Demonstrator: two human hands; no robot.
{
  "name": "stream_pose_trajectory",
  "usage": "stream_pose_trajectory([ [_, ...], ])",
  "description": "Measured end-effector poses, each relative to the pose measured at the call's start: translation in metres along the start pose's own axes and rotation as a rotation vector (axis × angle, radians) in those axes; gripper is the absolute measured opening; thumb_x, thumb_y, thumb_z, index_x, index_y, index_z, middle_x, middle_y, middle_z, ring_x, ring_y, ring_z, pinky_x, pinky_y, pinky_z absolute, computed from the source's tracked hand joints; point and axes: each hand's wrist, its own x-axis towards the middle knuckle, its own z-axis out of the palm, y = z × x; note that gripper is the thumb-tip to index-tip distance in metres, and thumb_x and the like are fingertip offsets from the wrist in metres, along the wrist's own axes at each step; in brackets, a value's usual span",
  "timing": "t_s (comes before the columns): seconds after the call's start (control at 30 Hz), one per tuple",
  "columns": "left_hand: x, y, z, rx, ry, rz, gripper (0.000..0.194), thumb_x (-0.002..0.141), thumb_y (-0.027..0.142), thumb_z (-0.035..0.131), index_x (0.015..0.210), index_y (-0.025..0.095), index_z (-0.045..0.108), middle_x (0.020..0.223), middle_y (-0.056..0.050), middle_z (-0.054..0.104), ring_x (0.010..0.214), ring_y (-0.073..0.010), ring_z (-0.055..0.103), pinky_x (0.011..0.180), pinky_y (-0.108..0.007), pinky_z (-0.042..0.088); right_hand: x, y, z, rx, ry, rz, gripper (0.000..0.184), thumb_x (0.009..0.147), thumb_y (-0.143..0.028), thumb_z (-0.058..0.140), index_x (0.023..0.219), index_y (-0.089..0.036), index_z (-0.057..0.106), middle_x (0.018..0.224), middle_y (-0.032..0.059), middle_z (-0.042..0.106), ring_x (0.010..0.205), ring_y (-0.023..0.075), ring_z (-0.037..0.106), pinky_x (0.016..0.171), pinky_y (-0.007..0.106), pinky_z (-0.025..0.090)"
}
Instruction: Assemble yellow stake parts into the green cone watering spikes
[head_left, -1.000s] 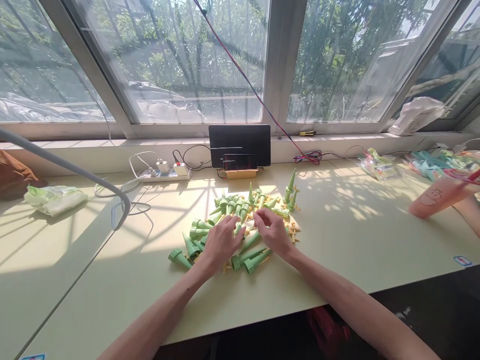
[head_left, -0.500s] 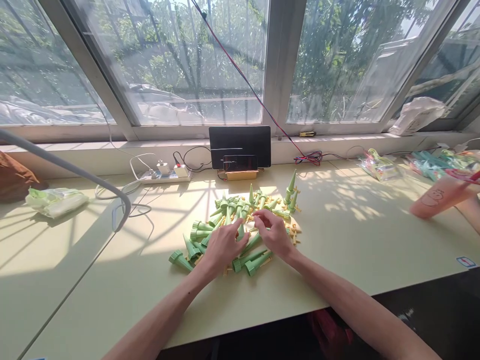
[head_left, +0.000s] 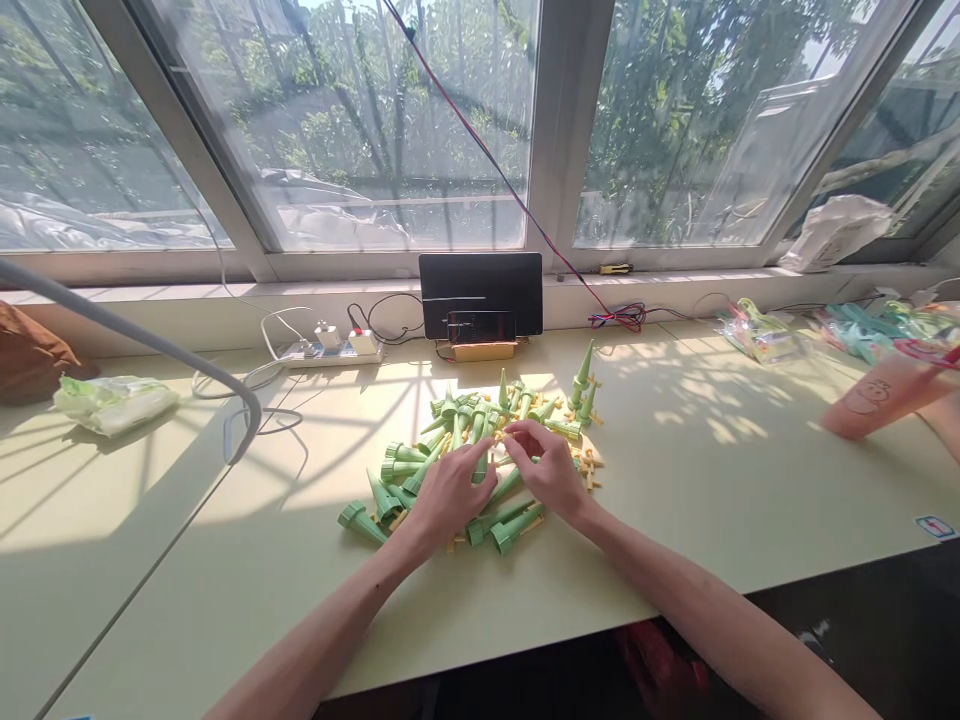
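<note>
Yellow piece (head_left: pixel 499 437), long axis unclear: ten o'clock from right hand (head_left: pixel 553 470), fingers pinching it; one o'clock from left hand (head_left: pixel 452 488), fingers parted, hold unclear; neither clearly nearer.

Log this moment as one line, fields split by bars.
left hand: over green cones | right hand: fingertips close to left's, grip unclear | nearby: yellow pieces | behind: black screen

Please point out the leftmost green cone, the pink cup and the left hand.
Leftmost green cone (head_left: pixel 361 523), head view: middle of its body.
Pink cup (head_left: pixel 870 400), head view: its side.
Left hand (head_left: pixel 448 490), head view: back of it.
</note>
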Motion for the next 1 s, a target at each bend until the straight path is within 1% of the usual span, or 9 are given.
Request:
stream_pose_trajectory([
  [0.1,0.0013,-0.0021,0.0008,-0.016,0.079,0.002,0.03,0.089,0.025,0.052,0.118,0.021,0.059,0.083,-0.003,0.068,0.061,-0.0132,0.059,0.054,-0.023,0.042,0.0001,0.0009,0.0006,0.01,0.023,-0.004,0.019,0.092,-0.037,0.054,0.096,-0.02,0.061,0.077,0.0027,0.064,0.066,0.0158,0.06,0.06,0.028,0.05],
  [0.23,0.0024,-0.0038,0.0018,-0.08,0.186,0.023,0.034,0.09,0.023,0.052,0.124,0.019,0.055,0.083,-0.003,0.065,0.054,-0.009,0.052,0.051,-0.022,0.041,0.0006,0.0003,0.0007,0.022,0.041,-0.011,0.019,0.093,-0.037,0.053,0.094,-0.02,0.06,0.078,0.0034,0.064,0.067,0.0162,0.061,0.062,0.029,0.051],
  [0.33,0.0028,-0.0037,0.0017,-0.123,0.233,0.047,0.034,0.093,0.021,0.05,0.126,0.019,0.055,0.086,-0.003,0.064,0.053,-0.0074,0.049,0.051,-0.021,0.041,0.0008,-0.0003,0.0002,0.029,0.033,-0.01,0.018,0.093,-0.036,0.052,0.093,-0.02,0.06,0.08,0.0039,0.065,0.069,0.0167,0.061,0.063,0.029,0.051],
  [0.53,0.0031,-0.0033,0.0017,-0.137,0.243,0.091,0.029,0.094,0.02,0.047,0.12,0.022,0.06,0.089,-0.004,0.061,0.061,-0.0087,0.051,0.052,-0.021,0.041,0.0007,0.0,0.0001,0.027,0.013,-0.015,0.017,0.093,-0.034,0.052,0.092,-0.019,0.06,0.08,0.004,0.065,0.07,0.0163,0.062,0.064,0.028,0.051],
  [0.87,0.0031,-0.0036,0.0032,-0.128,0.256,0.071,0.028,0.094,0.021,0.048,0.119,0.021,0.061,0.089,-0.004,0.061,0.063,-0.009,0.052,0.054,-0.02,0.041,0.0007,-0.0001,-0.0005,0.02,-0.016,-0.031,0.017,0.094,-0.032,0.051,0.092,-0.018,0.061,0.08,0.0035,0.065,0.07,0.0152,0.06,0.063,0.027,0.05],
  [1.0,0.0026,-0.0037,0.0031,-0.127,0.263,0.068,0.028,0.094,0.022,0.048,0.119,0.02,0.061,0.089,-0.004,0.061,0.062,-0.0088,0.051,0.053,-0.02,0.041,0.0007,-0.0001,-0.0005,0.029,0.003,-0.035,0.017,0.094,-0.032,0.052,0.093,-0.018,0.061,0.08,0.0037,0.065,0.07,0.0154,0.061,0.062,0.027,0.05],
])
